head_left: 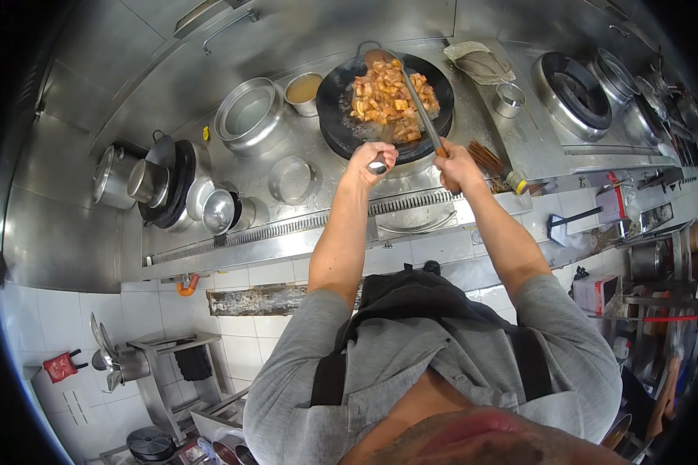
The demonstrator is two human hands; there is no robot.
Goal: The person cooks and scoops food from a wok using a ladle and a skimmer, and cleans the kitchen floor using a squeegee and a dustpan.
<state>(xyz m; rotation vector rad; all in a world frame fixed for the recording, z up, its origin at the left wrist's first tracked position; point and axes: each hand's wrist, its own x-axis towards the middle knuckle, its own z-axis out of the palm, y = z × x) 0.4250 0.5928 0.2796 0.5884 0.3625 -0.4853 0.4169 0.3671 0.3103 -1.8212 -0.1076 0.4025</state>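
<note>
A black wok [335, 116] sits on the steel range, heaped with orange-brown diced meat pieces [392, 89] in bubbling liquid. My left hand [374, 161] is closed around the handle of a metal utensil [388, 133] at the wok's near rim. That utensil's working end is hidden among the pieces. My right hand [456, 167] grips the wooden end of a ladle [419, 101]. Its long metal shaft crosses over the food to the far side of the wok, where its rounded head seems to lie.
Left of the wok stand a large steel pot [248, 116] and a small pot of cloudy broth [305, 89]. To the right are a strainer [479, 63], a steel cup [509, 99], a bamboo brush [488, 159] and another wok [572, 91]. Stacked pans [182, 182] stand far left.
</note>
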